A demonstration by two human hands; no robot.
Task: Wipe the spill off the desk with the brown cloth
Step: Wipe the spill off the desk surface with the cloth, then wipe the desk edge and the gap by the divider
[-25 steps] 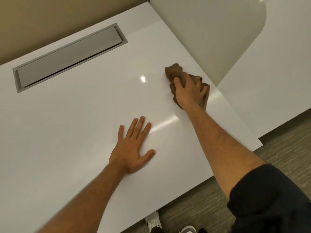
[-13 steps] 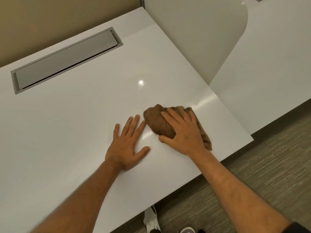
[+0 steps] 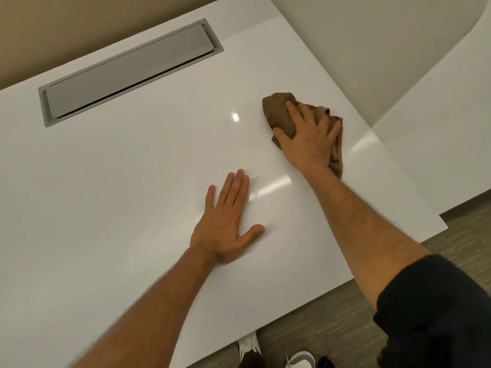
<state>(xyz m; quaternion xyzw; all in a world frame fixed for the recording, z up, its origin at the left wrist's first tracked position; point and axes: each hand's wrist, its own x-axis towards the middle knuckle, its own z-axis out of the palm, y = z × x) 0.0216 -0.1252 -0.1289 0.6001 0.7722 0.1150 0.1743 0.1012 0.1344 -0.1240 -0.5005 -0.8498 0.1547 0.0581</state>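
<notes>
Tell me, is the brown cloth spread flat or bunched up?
Bunched up. The brown cloth lies crumpled in folds under the right hand, which presses it on the desk.

The crumpled brown fabric cloth (image 3: 281,112) lies bunched in soft folds on the glossy white rectangular desk (image 3: 132,181), pressed flat against the surface under a palm so that only its edges show. One rounded lump of cloth sticks out on the side toward the far edge of the desk, and a narrower tail trails back toward the desk's near edge. The cloth sits on the right part of the desk, close to its right edge. The desk surface is smooth and shiny, with bright streaks of reflected light just nearer than the cloth. No liquid can be made out on the desk.
</notes>
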